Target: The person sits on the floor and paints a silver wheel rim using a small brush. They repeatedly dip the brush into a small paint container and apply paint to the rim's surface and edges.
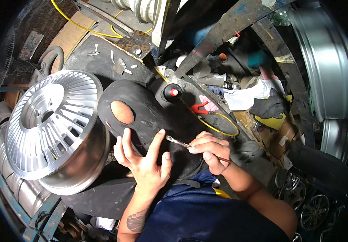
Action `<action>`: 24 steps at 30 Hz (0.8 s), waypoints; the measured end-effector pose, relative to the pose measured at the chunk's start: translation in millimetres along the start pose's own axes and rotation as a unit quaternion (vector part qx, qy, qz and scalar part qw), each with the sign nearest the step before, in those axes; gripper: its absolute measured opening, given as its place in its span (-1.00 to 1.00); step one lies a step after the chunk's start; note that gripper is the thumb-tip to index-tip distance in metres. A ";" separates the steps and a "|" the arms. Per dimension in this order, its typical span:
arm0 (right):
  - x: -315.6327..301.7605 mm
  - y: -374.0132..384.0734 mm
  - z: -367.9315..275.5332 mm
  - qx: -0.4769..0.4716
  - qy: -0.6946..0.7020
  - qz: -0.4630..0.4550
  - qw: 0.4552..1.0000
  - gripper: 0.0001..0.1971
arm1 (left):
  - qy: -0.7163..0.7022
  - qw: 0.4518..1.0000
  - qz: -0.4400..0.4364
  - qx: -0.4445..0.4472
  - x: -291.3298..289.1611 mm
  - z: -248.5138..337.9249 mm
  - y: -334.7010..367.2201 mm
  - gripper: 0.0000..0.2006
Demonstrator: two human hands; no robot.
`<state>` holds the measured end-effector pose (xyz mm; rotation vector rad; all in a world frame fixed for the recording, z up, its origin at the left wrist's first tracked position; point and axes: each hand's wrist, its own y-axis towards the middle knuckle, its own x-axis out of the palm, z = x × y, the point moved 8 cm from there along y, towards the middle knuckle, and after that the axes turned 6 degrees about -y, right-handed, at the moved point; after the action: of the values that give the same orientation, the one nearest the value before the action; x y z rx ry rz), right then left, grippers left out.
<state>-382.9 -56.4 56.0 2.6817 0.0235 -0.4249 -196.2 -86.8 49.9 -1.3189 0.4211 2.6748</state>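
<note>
My right hand grips a slim paintbrush with a silvery, coated head and a brown handle end. The brush points left over my dark-trousered legs. My left hand is raised with its fingers spread and holds nothing. Its index fingertip is close to the brush head; whether they touch I cannot tell. To the left, a silver multi-spoke wheel rim leans tilted beside my torn-kneed trouser leg. Neither hand touches the rim.
A dark bottle with a red cap stands beyond my knee, near a red air gun on a yellow hose. A white cloth and black glove lie at right. More rims stand far right.
</note>
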 end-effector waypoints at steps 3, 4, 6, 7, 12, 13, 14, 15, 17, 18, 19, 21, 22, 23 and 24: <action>-1.7 0.7 -1.6 0.010 -0.002 -0.008 1.000 -0.72 | 0.047 0.999 -0.010 -0.004 -0.8 5.4 1.1 -0.61; -2.0 0.8 -2.0 0.012 -0.002 -0.010 1.000 -0.72 | 0.062 0.998 -0.010 0.001 -0.6 6.3 0.6 -0.61; -2.8 1.0 -3.1 0.013 -0.003 -0.012 1.000 -0.72 | 0.092 0.996 -0.012 0.011 0.3 7.6 -0.1 -0.62; -2.8 1.2 -3.7 0.014 -0.003 -0.013 1.000 -0.72 | 0.097 0.995 -0.010 0.014 -0.7 7.7 -0.2 -0.62; -9.6 -3.9 -3.3 0.044 0.013 -0.027 0.999 -0.73 | 0.112 0.993 -0.007 0.035 -2.1 3.5 0.1 -0.62; -11.2 -5.2 -2.9 0.053 0.016 -0.027 0.998 -0.73 | 0.115 0.992 -0.006 0.041 -1.1 2.0 -0.9 -0.62; -14.2 -6.6 -2.5 0.053 0.016 -0.022 0.998 -0.73 | 0.109 0.993 0.002 0.050 0.8 -0.1 -2.3 -0.62; -16.1 -7.0 -2.5 0.051 0.018 -0.018 0.998 -0.73 | 0.106 0.993 0.011 0.058 2.4 -3.7 -4.8 -0.61; -20.3 -8.9 -1.1 0.053 0.027 0.006 0.998 -0.74 | 0.074 0.994 0.024 0.074 13.0 -17.9 -12.6 -0.55; -18.6 -8.2 -1.1 0.052 0.022 0.001 0.998 -0.74 | 0.034 0.996 0.034 0.078 15.3 -29.5 -18.9 -0.40; -16.6 -6.5 -0.4 0.050 0.017 -0.003 0.999 -0.75 | -0.005 0.996 0.059 0.067 13.9 -35.0 -18.8 -0.32; -11.2 -7.7 -1.4 0.033 0.008 -0.014 0.999 -0.77 | -0.070 0.993 0.082 0.041 9.9 -41.5 -21.7 -0.17; -10.2 -8.7 -2.4 0.026 0.002 -0.022 0.999 -0.78 | -0.091 0.991 0.093 0.040 9.7 -41.4 -23.4 -0.19; -9.9 -9.6 -3.7 0.019 -0.004 -0.030 0.999 -0.79 | -0.113 0.987 0.104 0.040 10.0 -41.2 -24.8 -0.20; -8.8 -9.9 -4.9 0.012 -0.010 -0.038 0.999 -0.79 | -0.134 0.983 0.115 0.040 9.3 -41.2 -26.0 -0.21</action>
<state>-390.6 -45.0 58.8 2.7065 0.1160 -0.4772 -164.6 -74.6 13.7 -0.9207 0.6743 2.9320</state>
